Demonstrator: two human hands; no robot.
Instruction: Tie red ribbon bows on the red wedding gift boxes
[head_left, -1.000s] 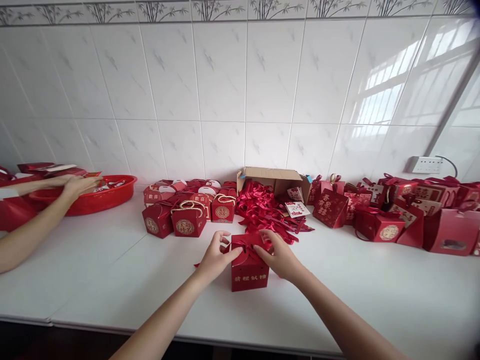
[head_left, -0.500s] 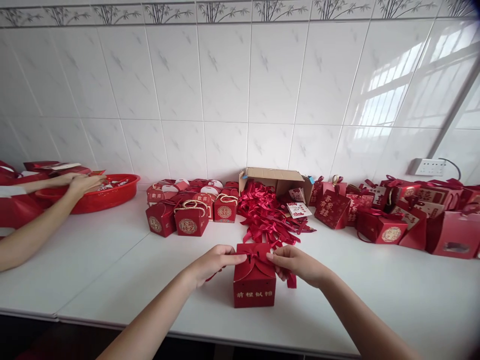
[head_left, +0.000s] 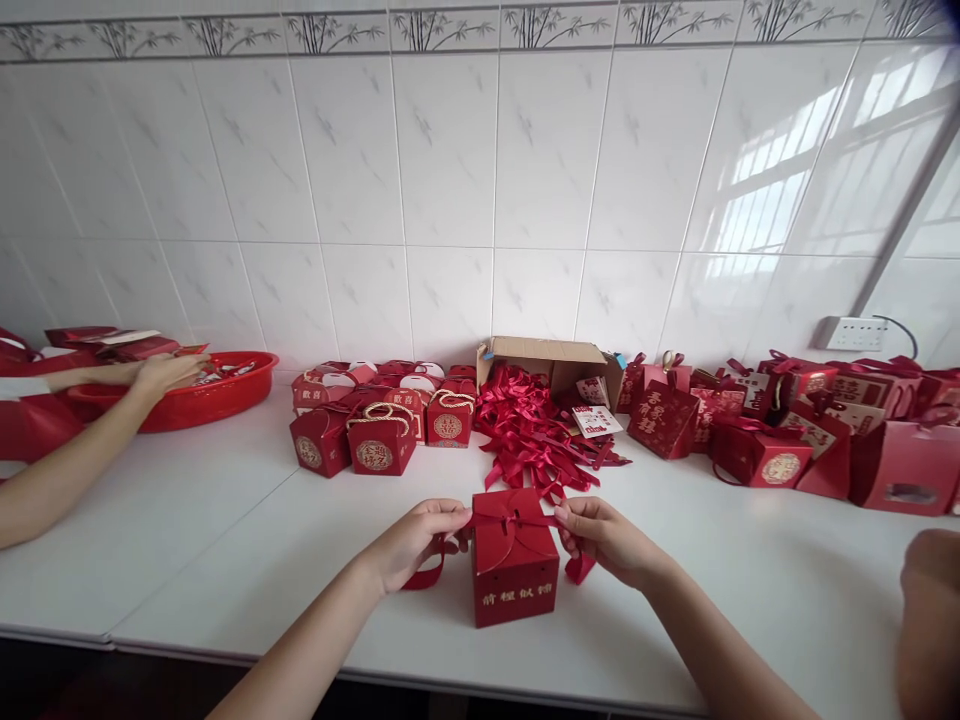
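Note:
A red gift box [head_left: 514, 575] with gold characters on its front stands on the white table, its top flaps folded over. A red ribbon [head_left: 512, 518] runs across the top, crossed or knotted at the middle. On the box's left side, my left hand [head_left: 420, 540] pinches one end of the ribbon, and a loop hangs below the fingers. My right hand [head_left: 600, 535] pinches the other end at the right side, its tail dangling below. Both hands are closed, beside the top edges of the box.
Behind lie loose red ribbons [head_left: 517, 425] spilling from a cardboard box [head_left: 547, 350]. Red boxes [head_left: 381, 445] stand left of them, more [head_left: 765, 455] right. Another person's hands [head_left: 169, 372] reach into a red basin [head_left: 225, 400]. Someone's bare skin [head_left: 930, 620] shows at the right edge.
My hands have moved apart, drawing the ribbon ends outward to both sides. The gift box has turned slightly and sits a little nearer. Bare skin has appeared at the right edge.

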